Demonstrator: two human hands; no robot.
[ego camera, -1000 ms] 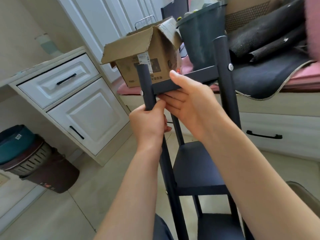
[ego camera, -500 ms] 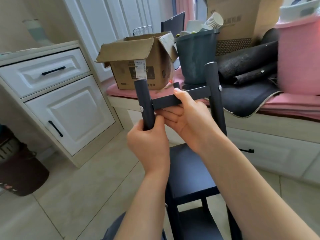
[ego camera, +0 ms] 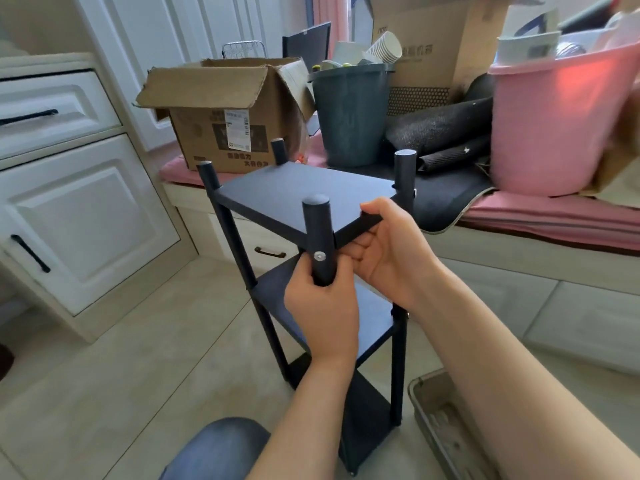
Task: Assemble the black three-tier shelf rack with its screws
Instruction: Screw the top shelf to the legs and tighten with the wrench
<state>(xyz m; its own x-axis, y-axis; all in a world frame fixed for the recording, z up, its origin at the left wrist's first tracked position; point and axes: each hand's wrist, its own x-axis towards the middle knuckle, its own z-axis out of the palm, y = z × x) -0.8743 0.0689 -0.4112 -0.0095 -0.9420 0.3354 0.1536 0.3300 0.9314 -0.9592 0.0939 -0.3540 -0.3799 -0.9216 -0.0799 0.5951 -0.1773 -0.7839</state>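
Note:
The black three-tier shelf rack (ego camera: 294,195) stands upright on the tiled floor in front of me, its four round posts rising above the top board. A silver screw head (ego camera: 319,256) shows in the nearest post (ego camera: 317,220), just below the top board. My left hand (ego camera: 322,306) is wrapped around that post under the screw. My right hand (ego camera: 388,251) grips the near right edge of the top board, thumb on top and fingers underneath. The middle and bottom boards are partly hidden behind my arms.
A white drawer cabinet (ego camera: 69,202) stands at the left. Behind the rack a low bench holds an open cardboard box (ego camera: 225,116), a dark bucket (ego camera: 349,112), rolled black mats (ego camera: 443,133) and a pink tub (ego camera: 554,126). A grey tray (ego camera: 440,427) lies at lower right; my knee (ego camera: 221,448) is below.
The view has tilted down and the rack now appears from above, showing the top board's surface and all four posts. Both hands keep their grip on the near post and the top board.

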